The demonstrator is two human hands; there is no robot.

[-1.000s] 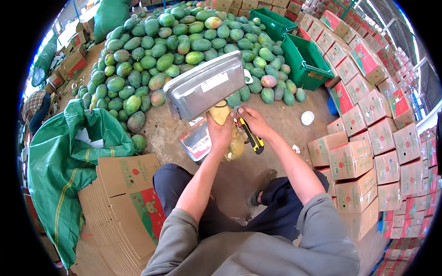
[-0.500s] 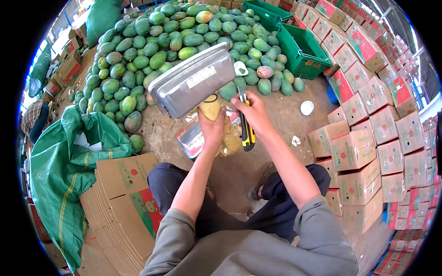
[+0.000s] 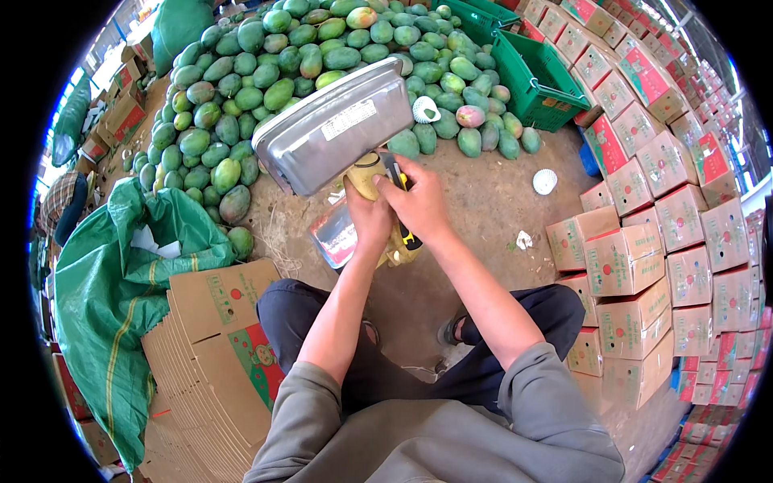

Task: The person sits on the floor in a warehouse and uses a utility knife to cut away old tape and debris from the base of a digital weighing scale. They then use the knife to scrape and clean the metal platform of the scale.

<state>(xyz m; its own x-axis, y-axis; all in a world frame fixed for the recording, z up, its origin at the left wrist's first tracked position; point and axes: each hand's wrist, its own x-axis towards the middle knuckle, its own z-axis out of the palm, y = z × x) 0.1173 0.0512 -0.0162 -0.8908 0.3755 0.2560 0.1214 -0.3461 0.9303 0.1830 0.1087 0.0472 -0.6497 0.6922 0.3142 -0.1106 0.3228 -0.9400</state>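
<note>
In my left hand (image 3: pixel 369 216) is a pale yellow rounded piece (image 3: pixel 364 173) with a dark ring on top; I cannot make out its kind. My right hand (image 3: pixel 420 201) is closed round a yellow and black utility knife (image 3: pixel 408 235), its handle pointing down. The right thumb and fingers meet the yellow piece, so both hands touch or nearly touch. Just beyond them is a shiny grey metal tray (image 3: pixel 338 129), tilted, bearing a white label. Partly hidden behind my left wrist, a shallow red and silvery object (image 3: pixel 334 233) lies low.
A large heap of green mangoes (image 3: pixel 278 92) spreads ahead. Green crates (image 3: pixel 539 84) stand at the heap's right. Stacked cartons (image 3: pixel 624 262) line the right side. At left lie a green sack (image 3: pixel 121 306) and flattened cardboard (image 3: pixel 213 346). A white foam net (image 3: pixel 545 182) rests on the floor.
My right hand has moved left and closer to my left hand, bringing the utility knife against or beside the yellow piece. The knife's handle is now partly hidden by my hand.
</note>
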